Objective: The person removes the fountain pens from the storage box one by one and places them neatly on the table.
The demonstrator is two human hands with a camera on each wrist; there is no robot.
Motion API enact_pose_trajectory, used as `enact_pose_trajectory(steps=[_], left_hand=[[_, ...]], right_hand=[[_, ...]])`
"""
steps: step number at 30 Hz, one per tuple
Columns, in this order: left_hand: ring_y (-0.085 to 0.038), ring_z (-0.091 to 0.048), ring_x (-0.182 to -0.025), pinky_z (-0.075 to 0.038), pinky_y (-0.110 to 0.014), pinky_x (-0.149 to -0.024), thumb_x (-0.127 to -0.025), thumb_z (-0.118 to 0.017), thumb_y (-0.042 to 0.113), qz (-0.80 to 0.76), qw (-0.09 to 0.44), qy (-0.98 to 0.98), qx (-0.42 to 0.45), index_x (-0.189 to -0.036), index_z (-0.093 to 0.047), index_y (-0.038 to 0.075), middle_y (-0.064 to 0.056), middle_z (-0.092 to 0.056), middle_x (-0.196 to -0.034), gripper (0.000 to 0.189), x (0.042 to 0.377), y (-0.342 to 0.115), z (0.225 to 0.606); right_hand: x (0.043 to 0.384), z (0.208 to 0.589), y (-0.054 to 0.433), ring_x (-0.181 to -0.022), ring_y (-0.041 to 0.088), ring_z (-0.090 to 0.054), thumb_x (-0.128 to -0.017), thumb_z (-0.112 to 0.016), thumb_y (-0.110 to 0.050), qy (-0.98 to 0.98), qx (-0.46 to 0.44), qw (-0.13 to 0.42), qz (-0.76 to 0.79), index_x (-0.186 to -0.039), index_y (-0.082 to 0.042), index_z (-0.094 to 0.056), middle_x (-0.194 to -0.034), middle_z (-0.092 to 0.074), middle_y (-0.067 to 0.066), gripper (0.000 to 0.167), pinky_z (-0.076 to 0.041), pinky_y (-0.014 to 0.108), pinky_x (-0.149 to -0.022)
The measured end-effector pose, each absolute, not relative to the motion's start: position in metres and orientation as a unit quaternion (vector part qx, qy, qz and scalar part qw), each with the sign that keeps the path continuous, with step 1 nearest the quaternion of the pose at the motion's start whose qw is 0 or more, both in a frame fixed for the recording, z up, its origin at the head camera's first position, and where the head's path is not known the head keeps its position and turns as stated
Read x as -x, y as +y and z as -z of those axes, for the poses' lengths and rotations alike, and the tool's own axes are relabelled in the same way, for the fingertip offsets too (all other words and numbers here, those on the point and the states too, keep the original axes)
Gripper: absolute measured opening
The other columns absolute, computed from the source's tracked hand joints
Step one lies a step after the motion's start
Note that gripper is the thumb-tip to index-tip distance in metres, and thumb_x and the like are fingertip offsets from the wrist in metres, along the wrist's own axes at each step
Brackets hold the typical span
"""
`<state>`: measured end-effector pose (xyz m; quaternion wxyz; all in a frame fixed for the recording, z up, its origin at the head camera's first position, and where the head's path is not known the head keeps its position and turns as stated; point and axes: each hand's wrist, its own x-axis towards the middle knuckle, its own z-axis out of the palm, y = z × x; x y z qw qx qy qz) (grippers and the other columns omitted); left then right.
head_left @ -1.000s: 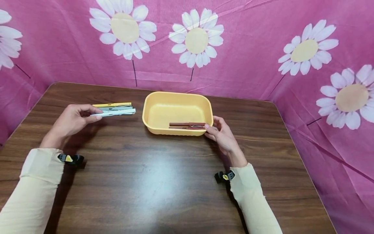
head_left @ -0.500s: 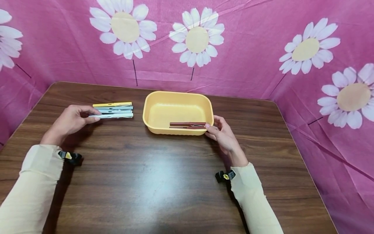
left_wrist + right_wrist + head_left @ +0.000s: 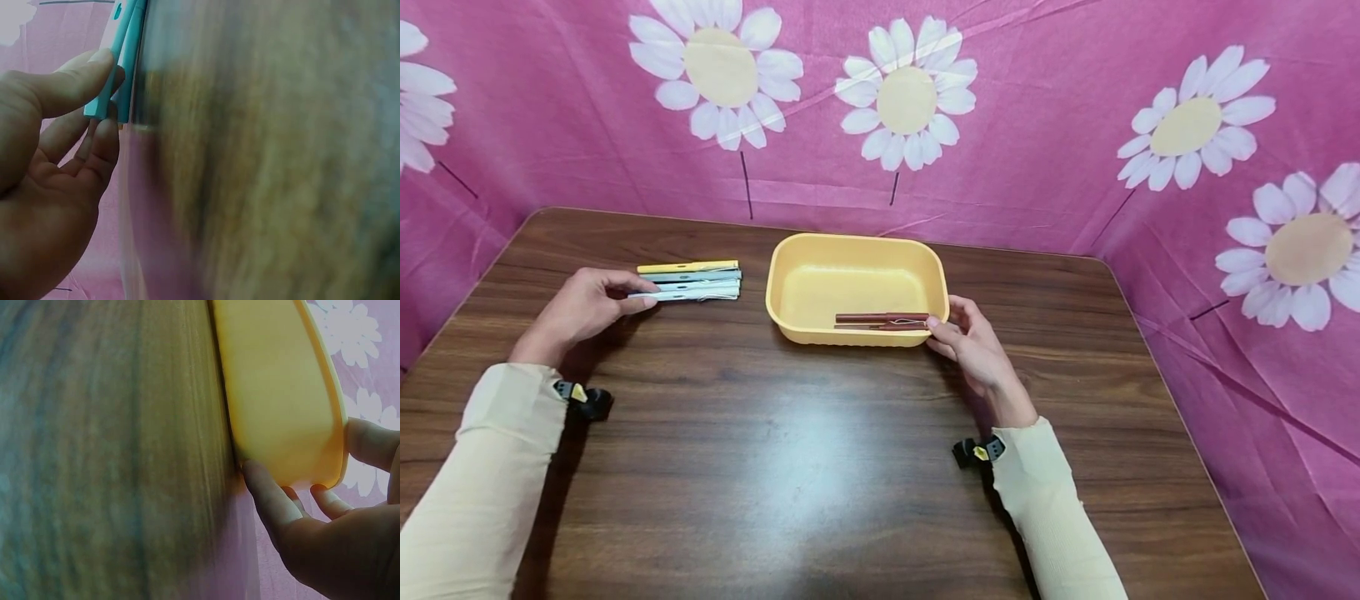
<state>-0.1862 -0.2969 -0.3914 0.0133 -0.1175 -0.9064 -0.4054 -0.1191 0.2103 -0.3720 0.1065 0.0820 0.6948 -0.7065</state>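
Observation:
Several capped pens lie side by side at the left of the table, with a yellow pen (image 3: 688, 267) farthest back and blue ones in front. My left hand (image 3: 587, 308) pinches the left end of the nearest light blue pen (image 3: 700, 295) between thumb and fingers; the left wrist view shows this pen (image 3: 103, 100) against another blue one. At the near right corner of a yellow plastic bin (image 3: 857, 337), my right hand (image 3: 973, 354) holds the rim with its thumb, fingers against the outer wall. Dark red pens (image 3: 880, 318) lie inside the bin along its near side.
The bin and pens stand on a brown wood-grain table (image 3: 775, 467) near its back edge. Behind and to the right hangs a pink cloth (image 3: 1022, 150) with white flowers. A small black camera (image 3: 591, 402) is strapped at each wrist.
The light blue pen in my left hand has come down from a slight slant to lie in line beside the other pens. My right hand and the bin have stayed in place.

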Motion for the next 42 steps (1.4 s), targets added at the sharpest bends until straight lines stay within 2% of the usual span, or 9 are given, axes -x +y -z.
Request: enact_pose_trajectory(steps=[4, 10, 12, 24, 32, 38, 40, 42], left_hand=[[0.012, -0.053, -0.078, -0.041, -0.008, -0.070, -0.089, -0.077, 0.005, 0.401, 0.021, -0.907, 0.128, -0.102, -0.074, -0.006, 0.023, -0.066, -0.088, 0.017, 0.189, -0.297, 0.392], [0.008, -0.053, -0.070, -0.040, -0.010, -0.063, -0.086, -0.079, 0.002, 0.353, 0.023, -0.926, 0.133, -0.101, -0.075, -0.007, -0.010, -0.073, -0.089, 0.017, 0.193, -0.295, 0.394], [0.008, -0.053, -0.069, -0.040, -0.011, -0.062, -0.086, -0.079, 0.003, 0.345, 0.018, -0.929, 0.132, -0.100, -0.075, -0.006, -0.015, -0.073, -0.088, 0.017, 0.193, -0.294, 0.393], [0.012, -0.050, -0.068, -0.038, -0.014, -0.065, -0.088, -0.079, 0.008, 0.319, 0.016, -0.940, 0.117, -0.098, -0.076, -0.003, -0.019, -0.073, -0.090, 0.015, 0.189, -0.293, 0.387], [0.005, -0.052, -0.064, -0.039, -0.016, -0.063, -0.090, -0.077, 0.009, 0.325, 0.019, -0.941, 0.094, -0.099, -0.076, -0.002, -0.016, -0.073, -0.088, 0.015, 0.187, -0.294, 0.384], [0.008, -0.050, -0.069, -0.040, -0.025, -0.069, -0.091, -0.076, 0.014, 0.311, 0.024, -0.946, 0.085, -0.102, -0.077, 0.002, -0.017, -0.074, -0.093, 0.016, 0.183, -0.288, 0.375], [0.005, -0.051, -0.073, -0.041, -0.029, -0.071, -0.092, -0.075, 0.016, 0.303, 0.029, -0.949, 0.085, -0.103, -0.077, 0.003, -0.019, -0.073, -0.097, 0.018, 0.182, -0.283, 0.371], [-0.003, -0.053, -0.077, -0.040, -0.031, -0.072, -0.093, -0.075, 0.017, 0.306, 0.031, -0.948, 0.087, -0.105, -0.076, 0.002, -0.020, -0.071, -0.101, 0.019, 0.182, -0.277, 0.367]], right_hand=[[0.120, 0.373, 0.210, -0.111, 0.016, -0.058, -0.103, -0.056, -0.003, 0.695, -0.082, 0.105, 0.707, -0.151, 0.002, -0.029, -0.143, -0.038, 0.022, 0.055, -0.047, 0.041, -0.103], [0.119, 0.371, 0.210, -0.109, 0.015, -0.058, -0.103, -0.055, -0.002, 0.693, -0.082, 0.104, 0.709, -0.151, 0.002, -0.029, -0.141, -0.039, 0.022, 0.055, -0.047, 0.041, -0.104], [0.119, 0.371, 0.210, -0.109, 0.015, -0.058, -0.103, -0.055, -0.002, 0.693, -0.081, 0.104, 0.709, -0.151, 0.002, -0.029, -0.141, -0.039, 0.022, 0.055, -0.047, 0.041, -0.104], [0.119, 0.372, 0.210, -0.111, 0.016, -0.057, -0.103, -0.056, -0.003, 0.694, -0.083, 0.105, 0.708, -0.150, 0.002, -0.029, -0.144, -0.037, 0.023, 0.055, -0.046, 0.041, -0.105], [0.119, 0.371, 0.209, -0.112, 0.017, -0.057, -0.103, -0.056, -0.002, 0.693, -0.086, 0.102, 0.708, -0.150, 0.002, -0.029, -0.144, -0.038, 0.022, 0.055, -0.046, 0.041, -0.105], [0.119, 0.372, 0.209, -0.113, 0.018, -0.056, -0.102, -0.056, -0.002, 0.694, -0.087, 0.102, 0.707, -0.150, 0.002, -0.030, -0.144, -0.038, 0.022, 0.055, -0.046, 0.041, -0.105], [0.119, 0.372, 0.209, -0.114, 0.019, -0.056, -0.103, -0.056, -0.003, 0.694, -0.087, 0.103, 0.707, -0.150, 0.002, -0.029, -0.144, -0.037, 0.022, 0.055, -0.047, 0.041, -0.104], [0.119, 0.371, 0.209, -0.114, 0.019, -0.055, -0.103, -0.056, -0.003, 0.695, -0.089, 0.103, 0.706, -0.150, 0.002, -0.030, -0.144, -0.037, 0.022, 0.055, -0.047, 0.041, -0.104]])
